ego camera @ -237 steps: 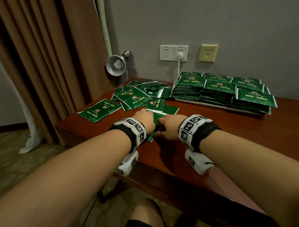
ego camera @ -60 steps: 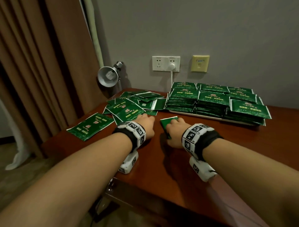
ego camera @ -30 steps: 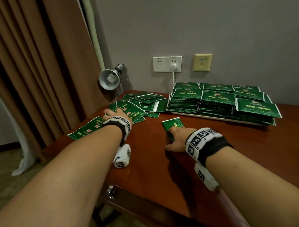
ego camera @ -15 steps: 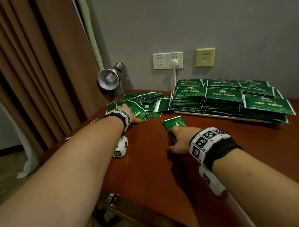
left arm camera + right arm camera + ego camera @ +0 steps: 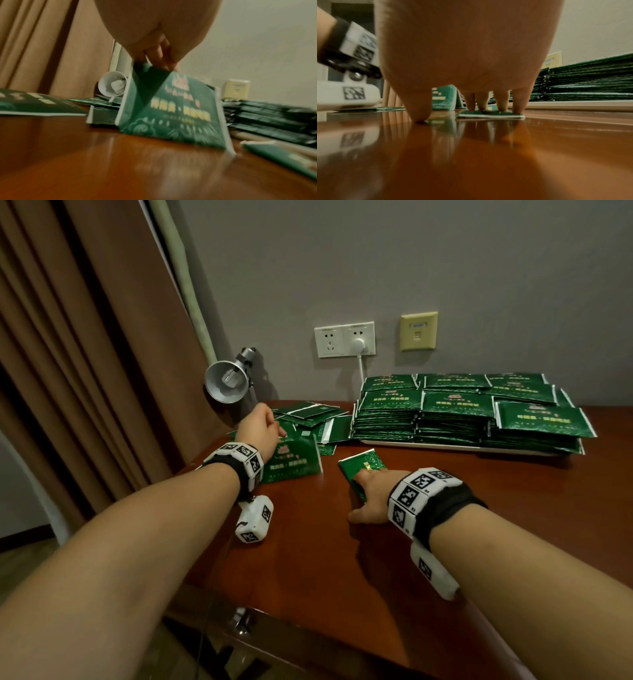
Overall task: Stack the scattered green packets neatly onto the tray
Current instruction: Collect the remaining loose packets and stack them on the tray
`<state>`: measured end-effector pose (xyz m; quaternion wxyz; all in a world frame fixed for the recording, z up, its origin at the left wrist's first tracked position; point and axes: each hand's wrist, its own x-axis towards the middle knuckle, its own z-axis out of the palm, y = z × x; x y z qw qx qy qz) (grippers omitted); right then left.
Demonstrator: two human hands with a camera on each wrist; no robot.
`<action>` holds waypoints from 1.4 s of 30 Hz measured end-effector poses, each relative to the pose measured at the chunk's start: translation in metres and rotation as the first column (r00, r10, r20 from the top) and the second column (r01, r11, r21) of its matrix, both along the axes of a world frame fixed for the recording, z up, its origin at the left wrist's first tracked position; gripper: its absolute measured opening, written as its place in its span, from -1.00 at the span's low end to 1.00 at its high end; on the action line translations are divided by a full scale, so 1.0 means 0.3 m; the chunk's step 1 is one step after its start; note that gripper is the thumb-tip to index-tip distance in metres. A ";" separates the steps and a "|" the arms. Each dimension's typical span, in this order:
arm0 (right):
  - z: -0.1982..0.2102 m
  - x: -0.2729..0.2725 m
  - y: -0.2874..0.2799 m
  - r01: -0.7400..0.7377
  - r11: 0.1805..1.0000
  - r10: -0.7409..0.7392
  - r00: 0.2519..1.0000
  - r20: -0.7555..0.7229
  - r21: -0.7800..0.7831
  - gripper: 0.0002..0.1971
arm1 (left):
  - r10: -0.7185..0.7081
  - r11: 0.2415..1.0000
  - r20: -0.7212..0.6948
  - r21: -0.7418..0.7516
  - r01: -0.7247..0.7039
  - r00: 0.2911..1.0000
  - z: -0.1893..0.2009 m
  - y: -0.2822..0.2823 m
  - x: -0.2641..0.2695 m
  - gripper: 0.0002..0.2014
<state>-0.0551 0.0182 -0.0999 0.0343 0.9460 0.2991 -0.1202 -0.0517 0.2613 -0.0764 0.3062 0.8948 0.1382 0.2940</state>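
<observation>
Black wristbands (image 5: pixel 236 470); white tag-marked cameras (image 5: pixel 255 520)

A glossy reddish-brown wooden table (image 5: pixel 445 508) is set against a grey wall (image 5: pixel 411 268). Brown curtains (image 5: pixel 68 337) hang at the left, edged by a pale green strip. A silver lamp (image 5: pixel 226 381) is aimed over the table's far left corner. On the wall, a white double socket (image 5: pixel 344 338) carries a white plug, with a cream wall plate (image 5: pixel 418 331) mounted just beside it.
</observation>
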 end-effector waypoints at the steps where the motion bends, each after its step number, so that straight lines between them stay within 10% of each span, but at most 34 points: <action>1: 0.005 -0.008 -0.004 -0.003 1.000 0.003 1.000 0.006 0.001 -0.12 | -0.020 0.999 0.037 -0.041 0.021 0.999 0.011 -0.017 -0.010 -0.83; 6: 0.024 -0.049 -0.023 -0.018 1.000 0.018 0.999 0.042 -0.006 -0.14 | -0.107 0.978 -0.281 0.141 0.152 0.954 0.029 -0.060 -0.071 -0.70; 10: 0.024 -0.056 -0.030 -0.013 1.000 0.013 1.000 0.025 -0.002 -0.13 | -0.224 0.912 -0.682 0.105 0.397 0.696 -0.015 -0.070 -0.131 -0.05; 14: 0.024 -0.049 -0.031 -0.007 1.000 0.007 1.000 0.011 0.010 -0.16 | -0.347 0.827 -0.829 -0.048 0.561 0.439 -0.020 -0.085 -0.205 0.06; 19: 0.019 -0.045 -0.029 -0.013 1.000 0.013 1.000 0.006 0.010 -0.18 | -0.083 0.693 -0.956 0.148 0.705 0.282 -0.068 -0.154 -0.280 0.28; 32: 0.019 -0.068 -0.076 0.004 0.994 0.008 0.993 0.117 -0.106 -0.15 | -0.275 0.914 -0.411 0.170 0.369 0.869 0.010 -0.187 -0.301 -0.81; 38: 0.051 -0.044 -0.173 0.071 0.996 -0.076 0.994 -0.084 -0.060 -0.47 | -0.300 0.802 -0.491 0.334 0.495 0.818 0.065 -0.330 -0.199 -0.62; 42: 0.060 -0.034 -0.231 0.103 0.985 -0.093 0.992 0.080 -0.135 -0.48 | -0.117 0.788 -0.608 0.424 0.446 0.786 -0.020 -0.390 -0.110 -0.47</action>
